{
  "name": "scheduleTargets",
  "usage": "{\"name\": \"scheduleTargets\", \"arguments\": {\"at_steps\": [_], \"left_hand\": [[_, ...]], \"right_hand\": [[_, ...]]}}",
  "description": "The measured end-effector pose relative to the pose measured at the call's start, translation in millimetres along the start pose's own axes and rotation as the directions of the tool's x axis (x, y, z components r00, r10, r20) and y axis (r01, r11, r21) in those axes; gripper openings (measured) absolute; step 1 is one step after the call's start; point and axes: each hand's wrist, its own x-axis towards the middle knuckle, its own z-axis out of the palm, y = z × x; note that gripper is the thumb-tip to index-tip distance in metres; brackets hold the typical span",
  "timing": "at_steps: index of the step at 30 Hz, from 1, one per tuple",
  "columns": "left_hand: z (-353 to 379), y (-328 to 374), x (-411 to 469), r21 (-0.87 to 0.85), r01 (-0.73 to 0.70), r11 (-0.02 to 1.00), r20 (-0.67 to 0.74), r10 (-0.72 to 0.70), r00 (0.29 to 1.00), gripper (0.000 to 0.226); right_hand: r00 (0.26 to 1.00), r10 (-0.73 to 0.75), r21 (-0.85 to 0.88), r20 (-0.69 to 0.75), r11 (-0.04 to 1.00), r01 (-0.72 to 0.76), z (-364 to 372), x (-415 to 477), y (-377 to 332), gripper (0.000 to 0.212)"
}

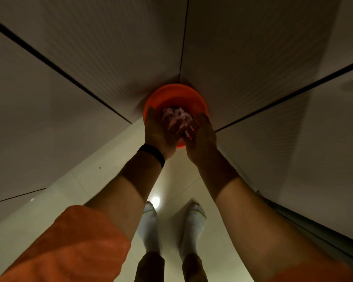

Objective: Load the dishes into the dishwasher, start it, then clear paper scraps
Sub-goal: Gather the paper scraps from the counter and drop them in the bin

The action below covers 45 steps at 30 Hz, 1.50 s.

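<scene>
Paper scraps [177, 117] were bunched between left hand [158, 132] and right hand [203, 137], fingers curled round wad, right over orange bin [172, 95] mouth. Straight drop looked easy tbh.

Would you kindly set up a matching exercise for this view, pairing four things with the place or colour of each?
Things:
1. bucket
2. paper scraps
3. wristband
4. socks

Descriptions:
A. black, on the left wrist
B. orange, in the corner beneath the hands
C. pale, on the feet
D. cupped between the left hand and right hand

Pairs: 1-B; 2-D; 3-A; 4-C
</scene>
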Motion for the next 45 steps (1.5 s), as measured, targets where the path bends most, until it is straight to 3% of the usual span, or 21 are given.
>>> {"name": "scheduleTargets", "arguments": {"at_steps": [4, 9, 13, 18, 22, 25, 30, 36, 45], "left_hand": [[10.5, 15.1, -38.2, -0.005, -0.016, 1.000, -0.008, 0.016, 1.000, 0.056], [52.5, 63.6, -133.5, -0.054, -0.008, 0.999, 0.010, 0.008, 1.000, 0.060], [101.2, 113.5, -226.5, -0.019, -0.021, 1.000, 0.106, 0.023, 0.994, 0.060], [152.0, 175.7, -339.2, 0.026, -0.100, 0.995, 0.272, 0.089, 0.958, 0.060], [188.9, 207.7, -410.1, 0.060, -0.155, 0.986, 0.397, 0.118, 0.910, 0.059], [216.3, 216.5, -446.4, 0.116, -0.203, 0.972, 0.467, 0.127, 0.875, 0.059], [260.4, 215.6, -478.6, 0.200, -0.229, 0.953, 0.540, 0.088, 0.837, 0.053], [315.1, 196.7, -474.0, 0.306, -0.217, 0.927, 0.602, -0.012, 0.799, 0.048], [400.0, 147.7, -419.9, 0.390, -0.160, 0.907, 0.556, -0.093, 0.826, 0.047]], "right_hand": [[0.999, -0.035, -0.083, 0.041, 0.996, 0.038, 10.4, -35.4, -13.9, 0.034], [0.991, -0.130, -0.321, 0.037, 0.937, 0.135, 48.7, -131.3, -61.6, 0.019], [0.949, -0.312, -0.444, 0.050, 0.844, 0.300, 82.4, -219.3, -111.0, 0.031], [0.814, -0.494, -0.427, 0.306, 0.693, 0.581, 114.5, -334.0, -171.5, 0.023], [0.692, -0.620, -0.353, 0.369, 0.596, 0.721, 127.8, -416.4, -212.7, 0.024], [0.655, -0.677, -0.302, 0.336, 0.581, 0.756, 131.3, -452.1, -240.1, 0.023], [0.562, -0.784, -0.295, 0.264, 0.489, 0.821, 116.1, -490.4, -285.6, 0.020], [0.507, -0.835, -0.306, 0.215, 0.435, 0.847, 72.0, -494.0, -331.1, 0.018], [0.554, -0.821, -0.412, 0.135, 0.462, 0.785, 6.2, -426.2, -409.9, 0.023]]}}
